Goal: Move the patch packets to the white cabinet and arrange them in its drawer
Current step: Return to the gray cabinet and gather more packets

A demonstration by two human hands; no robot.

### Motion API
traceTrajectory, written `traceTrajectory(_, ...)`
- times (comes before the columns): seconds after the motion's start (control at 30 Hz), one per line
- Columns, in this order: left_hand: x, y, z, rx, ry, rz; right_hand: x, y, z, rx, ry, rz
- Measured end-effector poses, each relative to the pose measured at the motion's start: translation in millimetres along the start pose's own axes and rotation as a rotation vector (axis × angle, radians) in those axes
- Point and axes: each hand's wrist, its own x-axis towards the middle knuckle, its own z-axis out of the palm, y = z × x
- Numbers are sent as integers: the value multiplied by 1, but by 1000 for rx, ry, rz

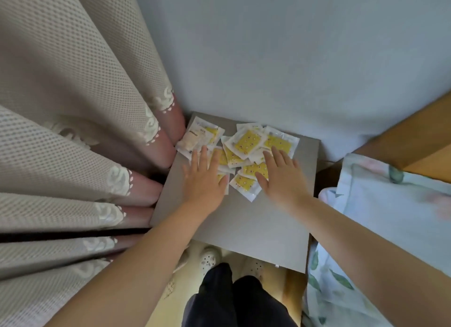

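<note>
Fingers (203, 156) are lying straight and spread, gripping nothing. The left hand (206, 185) and right hand (284, 180) are pressing on the patch packets (246, 141) at the counter's (244, 226) far edge, probably herding them together.

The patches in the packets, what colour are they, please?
The patches are yellow, seen best in the head view.

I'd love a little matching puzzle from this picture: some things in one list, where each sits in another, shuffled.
1 curtain
2 patch packets
3 floral bedding
4 left hand

A right of the grey top
B flat on the packets' left part
C left of the grey top
D piled at the top's far end

Pairs: 1-C, 2-D, 3-A, 4-B
</note>
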Motion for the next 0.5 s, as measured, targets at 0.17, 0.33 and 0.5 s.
traceTrajectory(0.17,21,-27,66,-220,-183,-217,31,-4,58,-4,-119,8)
traceTrajectory(0.33,51,-49,108,-582,-61,-564,66,1,104,4,-265,102)
traceTrajectory(0.5,70,-59,109,-396,119,-471,81,3,128,-7,-221,192)
